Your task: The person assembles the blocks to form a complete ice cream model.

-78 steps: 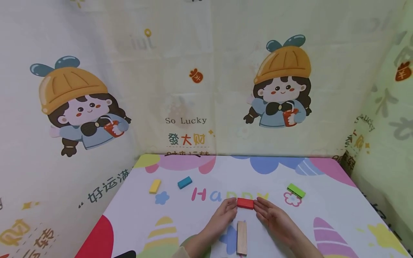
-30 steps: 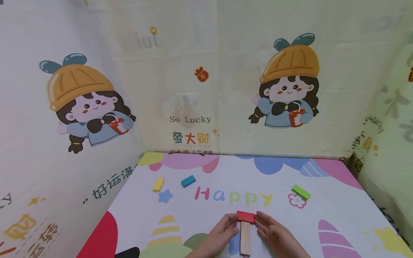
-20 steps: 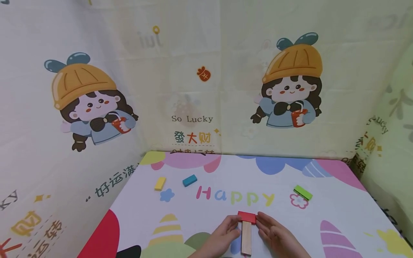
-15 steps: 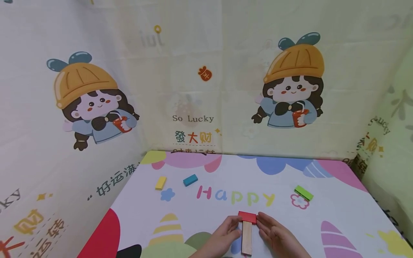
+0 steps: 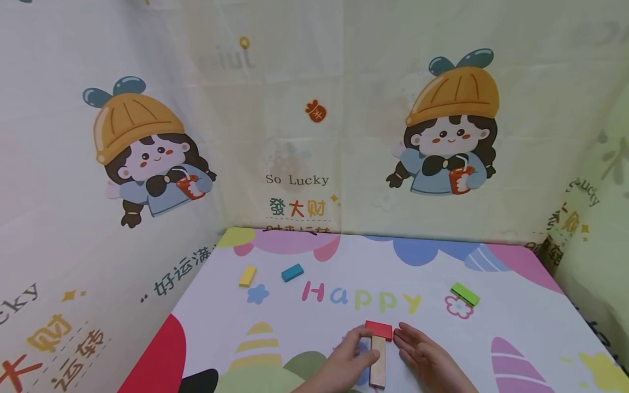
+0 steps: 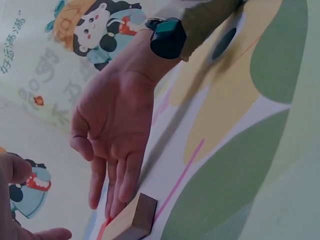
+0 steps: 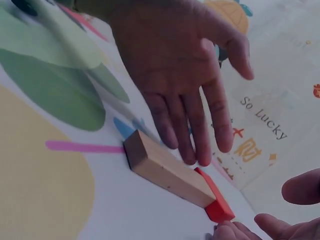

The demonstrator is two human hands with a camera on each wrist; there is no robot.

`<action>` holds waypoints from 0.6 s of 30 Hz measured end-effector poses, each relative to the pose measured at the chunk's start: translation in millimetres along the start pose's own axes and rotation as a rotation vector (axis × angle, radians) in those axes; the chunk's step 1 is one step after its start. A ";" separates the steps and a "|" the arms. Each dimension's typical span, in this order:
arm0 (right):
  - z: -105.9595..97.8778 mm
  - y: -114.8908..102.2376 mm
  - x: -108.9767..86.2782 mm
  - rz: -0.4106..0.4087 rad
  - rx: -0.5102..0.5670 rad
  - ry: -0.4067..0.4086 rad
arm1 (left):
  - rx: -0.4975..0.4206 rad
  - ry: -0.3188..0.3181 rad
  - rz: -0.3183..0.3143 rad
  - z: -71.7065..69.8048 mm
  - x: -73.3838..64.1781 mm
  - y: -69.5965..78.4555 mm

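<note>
A red block (image 5: 379,329) lies crosswise against the far end of a long plain wooden block (image 5: 378,361), the two forming a T on the table. My left hand (image 5: 346,357) is at the left side of these blocks, its fingers relaxed and its thumb near the wooden block's side. In the right wrist view the left hand (image 7: 175,65) shows straight fingers beside the blocks. At the right end of the red block, my right hand (image 5: 429,357) rests with straight fingers and a small gap. The left wrist view shows the right hand's palm (image 6: 120,110) facing the wooden block (image 6: 132,220).
Farther back on the patterned table (image 5: 344,267) lie a yellow block (image 5: 248,277), a blue block (image 5: 292,272) and a green block (image 5: 465,293). Cloth walls (image 5: 363,125) with printed figures rise behind and at both sides.
The red block has slid toward me between both hands until it met the wooden block. Lately the left hand shifted slightly nearer the wooden block, and the right hand drew a little away.
</note>
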State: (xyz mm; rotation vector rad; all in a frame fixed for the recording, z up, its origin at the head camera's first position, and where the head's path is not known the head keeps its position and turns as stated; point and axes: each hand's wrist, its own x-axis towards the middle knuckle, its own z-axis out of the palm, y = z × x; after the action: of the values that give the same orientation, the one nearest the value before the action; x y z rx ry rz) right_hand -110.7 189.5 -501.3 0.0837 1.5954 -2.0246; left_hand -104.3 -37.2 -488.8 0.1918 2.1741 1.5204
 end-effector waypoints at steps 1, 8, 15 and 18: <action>-1.3 0.2 -0.3 -0.005 -0.020 0.014 | 0.050 0.004 0.019 0.1 0.9 -0.4; -11.6 -3.7 -2.1 -0.021 -0.168 0.190 | 0.683 -0.047 0.364 -0.5 7.7 -7.0; -36.9 -14.1 -7.6 -0.121 -0.375 0.348 | 1.167 -0.102 0.563 -2.3 12.9 -12.8; -52.5 -21.5 -11.5 -0.165 -0.523 0.413 | 1.222 -0.133 0.592 -4.0 11.7 -13.0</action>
State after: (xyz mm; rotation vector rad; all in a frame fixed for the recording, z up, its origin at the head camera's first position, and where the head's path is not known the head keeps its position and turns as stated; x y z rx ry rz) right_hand -125.7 244.8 -493.4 0.1867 2.4170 -1.7083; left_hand -114.3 -41.1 -503.2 1.3470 2.7406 0.1334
